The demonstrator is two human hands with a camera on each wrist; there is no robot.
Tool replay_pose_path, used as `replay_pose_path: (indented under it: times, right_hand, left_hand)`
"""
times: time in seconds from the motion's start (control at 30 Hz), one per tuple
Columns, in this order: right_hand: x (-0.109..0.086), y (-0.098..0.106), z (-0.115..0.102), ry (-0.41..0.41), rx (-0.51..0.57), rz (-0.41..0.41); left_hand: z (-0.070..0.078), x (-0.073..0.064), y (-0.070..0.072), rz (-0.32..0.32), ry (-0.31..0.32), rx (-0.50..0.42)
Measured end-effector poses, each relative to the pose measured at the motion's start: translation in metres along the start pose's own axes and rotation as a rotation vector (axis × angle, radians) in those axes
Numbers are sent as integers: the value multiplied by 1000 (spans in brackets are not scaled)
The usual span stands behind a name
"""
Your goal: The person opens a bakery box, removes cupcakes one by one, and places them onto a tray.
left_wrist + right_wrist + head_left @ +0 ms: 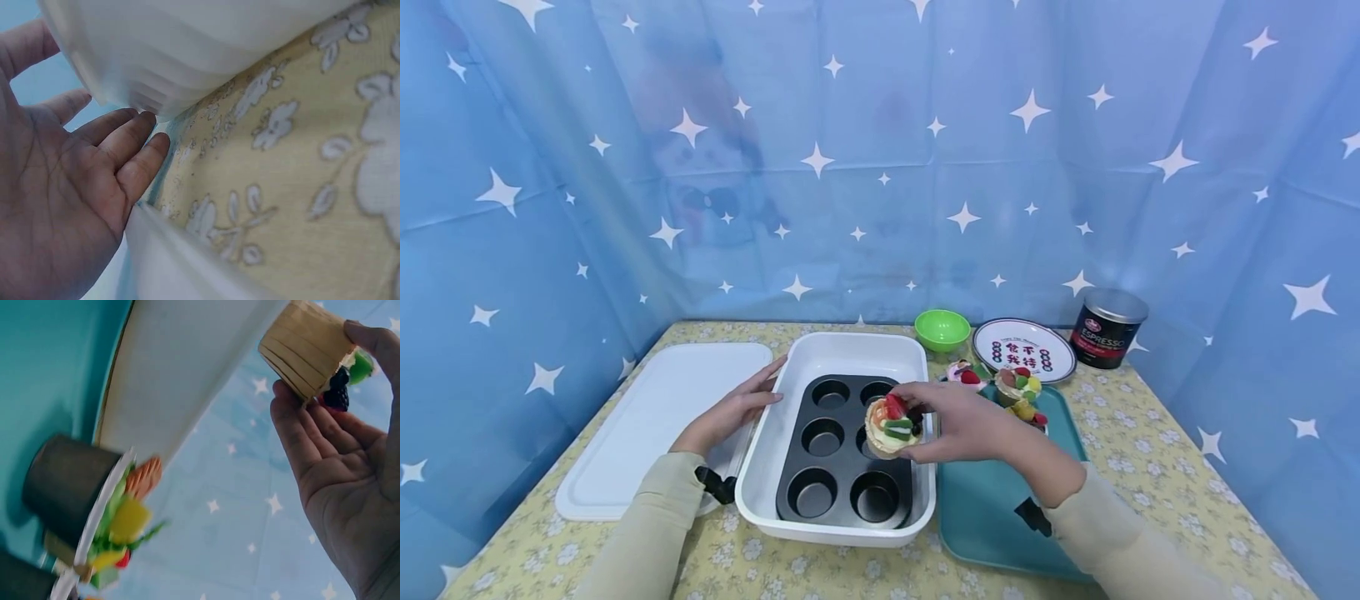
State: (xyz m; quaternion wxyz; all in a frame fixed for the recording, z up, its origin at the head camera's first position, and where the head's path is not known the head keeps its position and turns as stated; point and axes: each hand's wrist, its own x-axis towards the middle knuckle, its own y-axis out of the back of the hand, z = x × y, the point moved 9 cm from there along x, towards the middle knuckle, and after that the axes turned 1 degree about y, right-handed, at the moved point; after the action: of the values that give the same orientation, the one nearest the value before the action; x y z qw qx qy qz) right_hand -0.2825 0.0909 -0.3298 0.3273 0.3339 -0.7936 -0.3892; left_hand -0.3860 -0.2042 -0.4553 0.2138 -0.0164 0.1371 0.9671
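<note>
My right hand [964, 423] pinches a toy cupcake [891, 429] between thumb and fingers, above the right side of a dark muffin tin [844, 467]. Fruit-like pieces in red, green and black top the cupcake; its pale ridged side [306, 353] shows in the right wrist view. The muffin tin lies inside a deep white tray [831, 350]. Several of its cups show nothing in them; the held cupcake and the hand partly hide the right-hand ones. With fingers extended, my left hand [735, 414] rests against the tray's left wall.
A white lid-like board [658, 417] lies left. Right of the tray, several topped cupcakes [1017, 385] stand on a teal tray [992, 517]. Behind are a green bowl [942, 331], a printed plate [992, 333] and an espresso tin [1107, 329]. A starred blue curtain [880, 200] surrounds the table.
</note>
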Motion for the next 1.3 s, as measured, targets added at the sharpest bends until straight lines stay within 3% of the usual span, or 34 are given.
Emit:
replay_pose_path:
  times: [0.5, 0.73, 1.0, 1.3]
  right_hand:
    - [-50, 24, 33, -235, -56, 23]
    - [-73, 30, 44, -246, -88, 28]
    - [-93, 14, 62, -282, -57, -107]
    - [-97, 0, 64, -294, 26, -187]
  left_hand:
    - [5, 4, 4, -28, 41, 39]
    - [4, 5, 6, -11, 58, 41]
    - [4, 6, 4, -25, 45, 34]
    - [4, 7, 3, -35, 39, 30]
